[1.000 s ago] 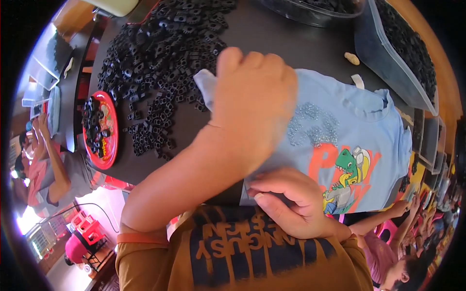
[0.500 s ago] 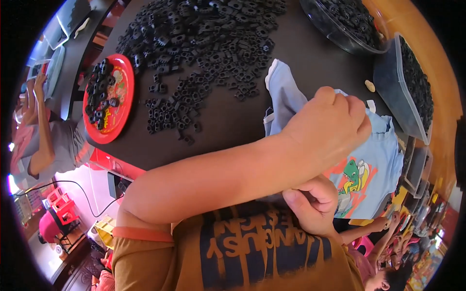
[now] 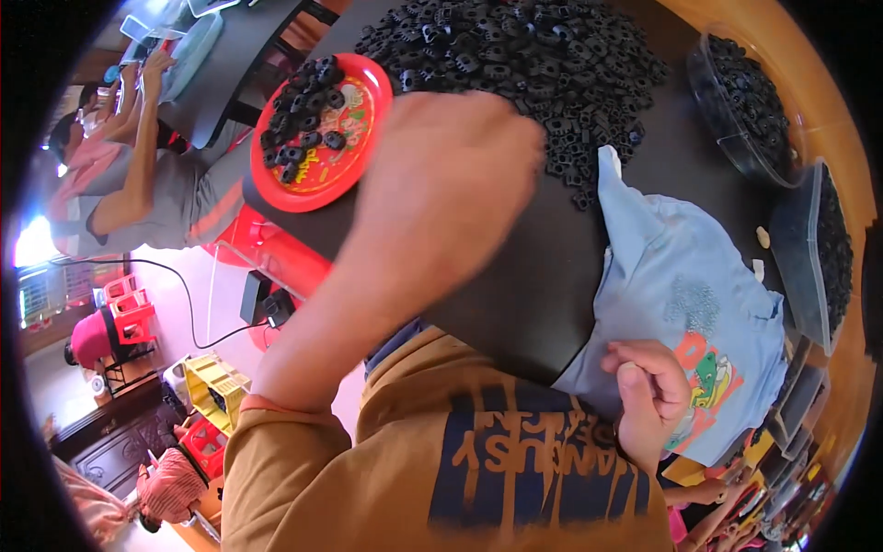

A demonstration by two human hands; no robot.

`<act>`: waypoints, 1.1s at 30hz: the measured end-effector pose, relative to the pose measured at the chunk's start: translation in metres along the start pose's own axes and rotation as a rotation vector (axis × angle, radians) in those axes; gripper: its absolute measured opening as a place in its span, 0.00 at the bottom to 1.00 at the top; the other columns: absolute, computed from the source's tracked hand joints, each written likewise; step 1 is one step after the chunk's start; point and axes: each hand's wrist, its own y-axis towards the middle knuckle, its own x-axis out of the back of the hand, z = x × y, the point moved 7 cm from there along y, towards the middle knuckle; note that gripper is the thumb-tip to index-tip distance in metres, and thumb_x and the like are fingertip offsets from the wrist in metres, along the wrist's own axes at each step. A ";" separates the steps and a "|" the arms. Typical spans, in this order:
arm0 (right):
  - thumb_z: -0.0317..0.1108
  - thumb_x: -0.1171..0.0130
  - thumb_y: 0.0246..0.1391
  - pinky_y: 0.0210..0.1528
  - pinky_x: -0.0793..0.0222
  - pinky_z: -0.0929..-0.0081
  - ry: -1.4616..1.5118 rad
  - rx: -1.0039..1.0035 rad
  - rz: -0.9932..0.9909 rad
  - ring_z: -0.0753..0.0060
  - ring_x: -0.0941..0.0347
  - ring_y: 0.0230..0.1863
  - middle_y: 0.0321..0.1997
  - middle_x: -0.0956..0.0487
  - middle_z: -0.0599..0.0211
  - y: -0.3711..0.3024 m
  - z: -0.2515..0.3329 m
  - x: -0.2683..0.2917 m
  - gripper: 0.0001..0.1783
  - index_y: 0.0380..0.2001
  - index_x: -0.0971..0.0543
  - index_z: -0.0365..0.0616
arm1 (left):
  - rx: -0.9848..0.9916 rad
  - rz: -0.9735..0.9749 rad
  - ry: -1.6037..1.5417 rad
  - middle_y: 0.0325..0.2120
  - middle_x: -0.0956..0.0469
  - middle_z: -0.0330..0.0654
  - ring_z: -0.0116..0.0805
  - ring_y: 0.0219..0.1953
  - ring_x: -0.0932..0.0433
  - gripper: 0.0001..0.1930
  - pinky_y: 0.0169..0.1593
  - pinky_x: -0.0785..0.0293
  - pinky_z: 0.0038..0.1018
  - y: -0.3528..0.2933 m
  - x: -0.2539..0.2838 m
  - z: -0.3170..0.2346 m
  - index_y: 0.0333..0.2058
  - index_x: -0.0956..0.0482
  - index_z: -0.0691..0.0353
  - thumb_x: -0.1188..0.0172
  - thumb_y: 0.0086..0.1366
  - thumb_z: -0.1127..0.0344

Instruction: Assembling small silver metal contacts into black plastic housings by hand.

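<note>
Blurred by motion, my left hand [image 3: 451, 175] is over the table just right of a round red plate [image 3: 311, 190], its back toward me and its fingers hidden. Black plastic parts lie on the plate's far and left side. A large heap of small black plastic parts [image 3: 524, 55] spreads just beyond the hand. My right hand [image 3: 649, 396] is closed low at the right, thumb against curled fingers; anything inside is hidden. Behind and under it lies a light blue shirt [image 3: 662, 230] with a dinosaur print, crumpled over the table's edge.
A clear round tub [image 3: 736, 155] and a clear rectangular bin [image 3: 798, 262], both filled with black parts, stand at the right. A small tan piece [image 3: 763, 236] lies beside the bin. Left of the table, a person [image 3: 138, 184] sits at another dark table [image 3: 216, 87].
My left hand has swung left, from over the shirt to beside the red plate. My right hand remains closed near the shirt. The view has shifted, moving the table contents rightward.
</note>
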 end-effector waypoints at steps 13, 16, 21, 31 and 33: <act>0.19 0.43 0.49 0.34 0.35 0.78 -0.116 0.019 -0.008 0.72 0.28 0.31 0.30 0.21 0.63 0.007 0.005 0.000 0.09 0.35 0.22 0.35 | 0.374 0.339 0.267 0.33 0.27 0.50 0.50 0.37 0.26 0.10 0.41 0.31 0.37 -0.052 0.022 0.119 0.38 0.23 0.63 0.46 0.58 0.68; 0.19 0.45 0.50 0.35 0.35 0.77 -0.131 0.094 0.026 0.71 0.27 0.32 0.31 0.22 0.62 0.003 0.012 -0.002 0.09 0.36 0.22 0.35 | 0.358 0.363 0.282 0.32 0.26 0.51 0.51 0.36 0.26 0.09 0.40 0.31 0.36 -0.054 0.027 0.123 0.36 0.23 0.63 0.46 0.59 0.68; 0.20 0.42 0.46 0.28 0.36 0.74 -0.123 0.209 0.010 0.66 0.28 0.24 0.25 0.23 0.64 0.010 0.007 0.004 0.09 0.33 0.22 0.39 | 0.302 0.357 0.364 0.31 0.26 0.50 0.50 0.33 0.26 0.07 0.37 0.31 0.37 -0.053 0.013 0.137 0.34 0.23 0.62 0.47 0.60 0.66; 0.24 0.39 0.48 0.41 0.32 0.76 0.002 0.228 -0.082 0.67 0.25 0.39 0.40 0.23 0.60 0.007 0.012 0.015 0.18 0.45 0.26 0.37 | 0.070 0.360 -0.573 0.26 0.26 0.44 0.36 0.29 0.26 0.11 0.33 0.30 0.26 -0.002 -0.008 -0.071 0.31 0.20 0.64 0.43 0.45 0.77; 0.25 0.40 0.49 0.43 0.32 0.76 0.109 0.215 -0.056 0.68 0.26 0.42 0.42 0.24 0.59 0.004 0.010 0.014 0.19 0.46 0.27 0.37 | -0.044 0.409 -0.727 0.26 0.25 0.45 0.38 0.27 0.26 0.14 0.28 0.29 0.28 0.004 -0.018 -0.105 0.32 0.20 0.64 0.39 0.42 0.79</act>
